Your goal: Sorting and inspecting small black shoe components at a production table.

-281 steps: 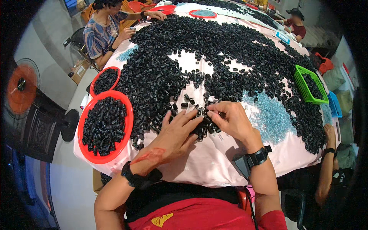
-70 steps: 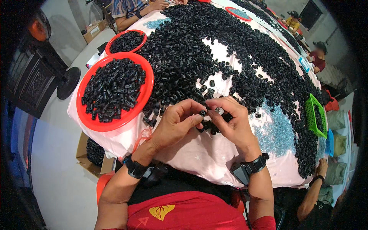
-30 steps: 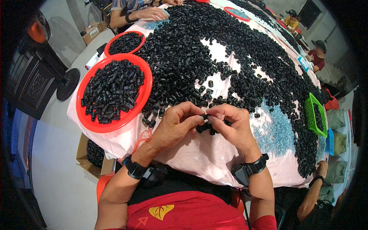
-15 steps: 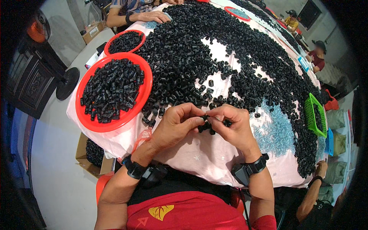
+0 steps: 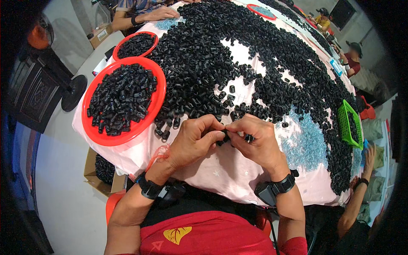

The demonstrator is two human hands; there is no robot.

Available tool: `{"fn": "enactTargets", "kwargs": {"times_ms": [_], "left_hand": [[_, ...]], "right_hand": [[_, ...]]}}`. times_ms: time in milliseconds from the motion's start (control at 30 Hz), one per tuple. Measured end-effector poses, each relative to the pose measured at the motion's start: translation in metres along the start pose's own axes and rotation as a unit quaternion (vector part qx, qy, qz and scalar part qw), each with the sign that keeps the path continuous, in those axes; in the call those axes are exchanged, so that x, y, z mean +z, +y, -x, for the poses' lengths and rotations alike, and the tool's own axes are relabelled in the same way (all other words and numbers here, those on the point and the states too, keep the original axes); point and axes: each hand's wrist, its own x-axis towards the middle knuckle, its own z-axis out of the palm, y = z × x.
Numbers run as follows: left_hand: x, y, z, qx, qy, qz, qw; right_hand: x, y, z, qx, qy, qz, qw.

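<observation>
My left hand (image 5: 196,138) and my right hand (image 5: 258,140) meet fingertip to fingertip over the near side of the table. The left thumb and forefinger pinch a small black plastic part (image 5: 223,138), mostly hidden by the fingers. My right thumb and forefinger are pinched against its top; whatever they hold is too small to make out. A few more black parts (image 5: 249,138) show beside the right fingers. Beyond both hands spreads a large heap of short, hollow black parts (image 5: 191,63). Right of my right hand lies a pile of tiny clear bluish pieces (image 5: 304,142).
A big red tray (image 5: 160,100) full of black parts stands at the left, with a smaller red tray (image 5: 156,42) behind it. At the right edge sits a green basket (image 5: 343,123). Co-workers' hands (image 5: 163,13) are at the far left, and another person's arm (image 5: 359,191) reaches in at right.
My hands stay together, with the right fingers shifted slightly over the part. The co-worker's arm at the right has reached farther forward; the far-left hand has moved slightly.
</observation>
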Motion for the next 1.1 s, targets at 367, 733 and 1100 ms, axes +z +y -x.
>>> {"fn": "enactTargets", "kwargs": {"times_ms": [367,733,1100], "left_hand": [[0.001,-0.001,0.000,0.012,0.006,-0.019,1.000],[0.004,-0.002,-0.001,0.035,0.025,-0.067,0.997],[-0.001,0.003,-0.003,-0.063,-0.001,0.113,0.992]], "right_hand": [[-0.002,-0.004,-0.001,0.069,-0.020,-0.019,0.997],[0.000,-0.005,0.001,0.067,-0.020,-0.011,0.997],[0.002,-0.004,-0.008,0.042,0.018,-0.004,0.999]]}}
